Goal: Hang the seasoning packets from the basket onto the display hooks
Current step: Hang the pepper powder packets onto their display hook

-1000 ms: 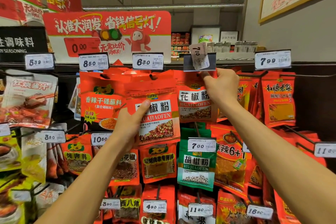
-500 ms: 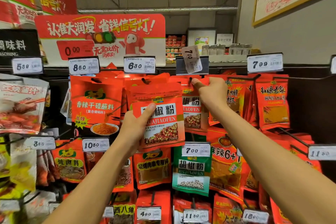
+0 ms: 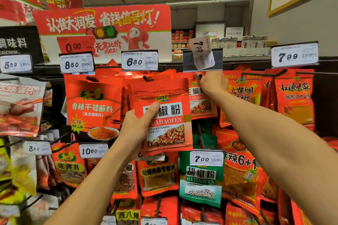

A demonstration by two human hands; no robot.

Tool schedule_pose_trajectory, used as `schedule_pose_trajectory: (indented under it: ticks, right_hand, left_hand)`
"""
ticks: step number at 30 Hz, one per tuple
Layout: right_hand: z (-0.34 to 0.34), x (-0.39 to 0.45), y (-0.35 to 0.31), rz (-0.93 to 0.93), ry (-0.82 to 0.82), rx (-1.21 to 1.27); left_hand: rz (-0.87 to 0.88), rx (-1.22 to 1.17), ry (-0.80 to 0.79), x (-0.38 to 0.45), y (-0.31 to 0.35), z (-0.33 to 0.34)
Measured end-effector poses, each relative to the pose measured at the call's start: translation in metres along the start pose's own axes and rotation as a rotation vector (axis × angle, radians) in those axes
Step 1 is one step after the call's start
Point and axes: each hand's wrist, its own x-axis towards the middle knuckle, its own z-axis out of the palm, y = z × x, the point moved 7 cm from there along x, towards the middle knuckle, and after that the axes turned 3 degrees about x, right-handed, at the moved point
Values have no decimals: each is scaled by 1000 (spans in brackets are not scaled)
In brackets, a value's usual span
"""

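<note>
Red seasoning packets [image 3: 164, 115] sit clamped in the left hand's [image 3: 136, 126] grip; the right hand [image 3: 213, 82] pinches a hanging packet [image 3: 201, 100] at its hook [image 3: 198, 76].

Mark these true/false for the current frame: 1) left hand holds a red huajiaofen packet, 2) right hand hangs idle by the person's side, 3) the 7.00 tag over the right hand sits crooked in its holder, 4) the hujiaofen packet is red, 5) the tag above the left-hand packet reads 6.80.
1) True. The left hand grips the red huajiaofen packet, thumb across its front.
2) False. The right hand is raised to the hook tip, holding the top of another packet there.
3) True. The 7.00 tag is tilted in its holder.
4) False. The hujiaofen packet is green.
5) True. The 6.80 tag sits above it.
</note>
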Motion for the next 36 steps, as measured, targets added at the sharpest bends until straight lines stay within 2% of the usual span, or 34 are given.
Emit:
schedule_pose_trajectory:
  ticks: [7,13,15,16,17,19,21,23,25,29,33,36]
  right_hand:
    - [14,7,5,2,-25,-64]
    - [-8,-22,30,54,-16,97]
    - [-25,-44,33,43,0,303]
    - [-33,-56,32,39,-18,502]
    - [-37,-71,30,58,-82,758]
    - [-46,-105,17,73,-312,1170]
    - [-60,-133,5,-17,-485,1338]
    - [-74,-147,-3,-119,-481,1290]
    - [-86,-148,-6,-159,-379,1196]
    - [-96,-136,3,-53,-207,1158]
    - [-98,-127,6,26,-144,1103]
    - [-99,-124,3,69,-117,1043]
  left_hand:
    - [-12,-41,-17,0,-9,9]
    - [-19,-56,-44,-2,-4,18]
    - [-22,-58,-41,-2,0,22]
    - [-26,-54,-51,-2,1,24]
    - [-28,-46,-65,-3,3,28]
    - [-23,-34,-88,-3,4,33]
    - [-25,-38,-105,-4,5,39]
    - [-19,-22,-126,-4,7,49]
    - [-26,-19,-140,-5,10,62]
    - [32,-47,-148,1,25,82]
    - [5,-146,-29,15,42,87]
    - [1,-98,46,24,48,87]
